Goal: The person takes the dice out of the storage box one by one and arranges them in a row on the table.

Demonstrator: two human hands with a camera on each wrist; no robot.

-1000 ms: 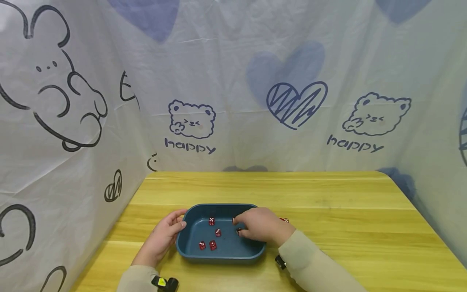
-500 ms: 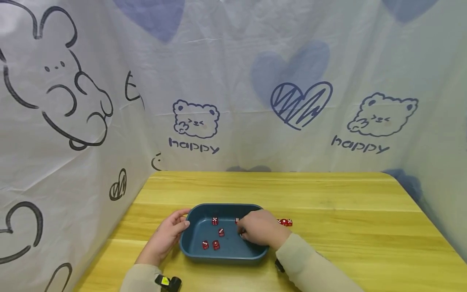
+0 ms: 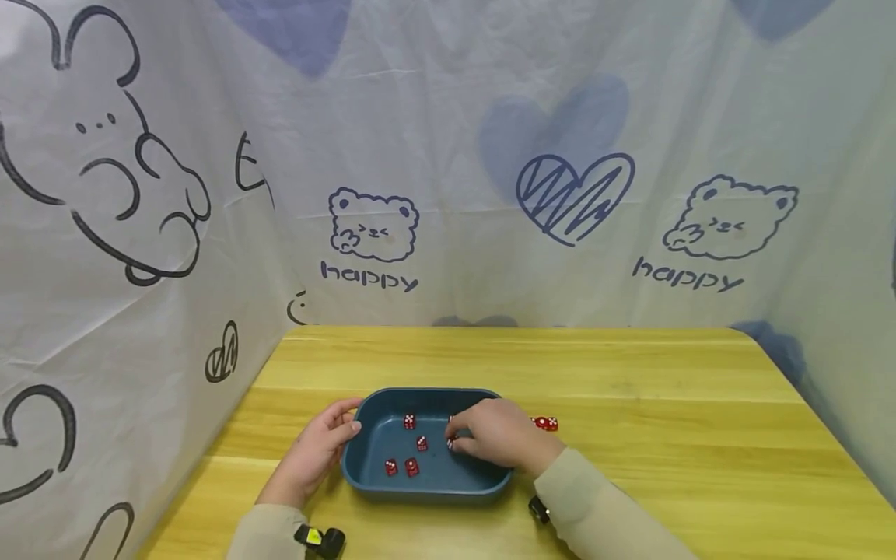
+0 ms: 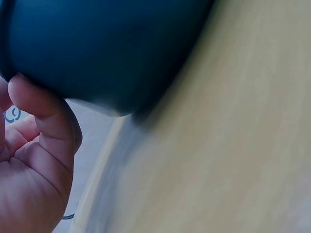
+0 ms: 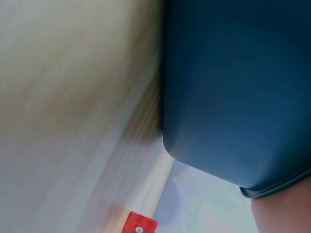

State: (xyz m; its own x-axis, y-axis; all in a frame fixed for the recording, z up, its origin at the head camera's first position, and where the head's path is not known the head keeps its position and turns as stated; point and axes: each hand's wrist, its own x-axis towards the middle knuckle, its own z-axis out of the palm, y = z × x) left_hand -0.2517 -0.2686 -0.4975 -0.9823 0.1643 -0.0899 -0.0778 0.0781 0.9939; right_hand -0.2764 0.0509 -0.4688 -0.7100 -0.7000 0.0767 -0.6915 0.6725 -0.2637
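Observation:
A dark blue rectangular tray (image 3: 427,491) with rounded corners stands on the table, several red dice (image 3: 411,467) with white pips spread over its floor. At its left end my left hand (image 3: 318,447) grips the rim; the left wrist view shows the thumb (image 4: 41,109) bent against the tray's outer wall. My right hand (image 3: 500,434) reaches over the right end into the tray. Its thumb and fingers pinch a die (image 3: 450,443), partly covered by the fingertips. Another die close behind is mostly hidden by the fingers.
On the yellow wood-grain table (image 3: 651,435), just right of the tray, more red dice (image 3: 544,424) sit in a row, partly behind the right hand. A white printed cloth (image 3: 455,233) hangs behind and at both sides.
The right hand's fingers have closed in on a die, which has shifted slightly left inside the tray. The left hand keeps its hold on the rim.

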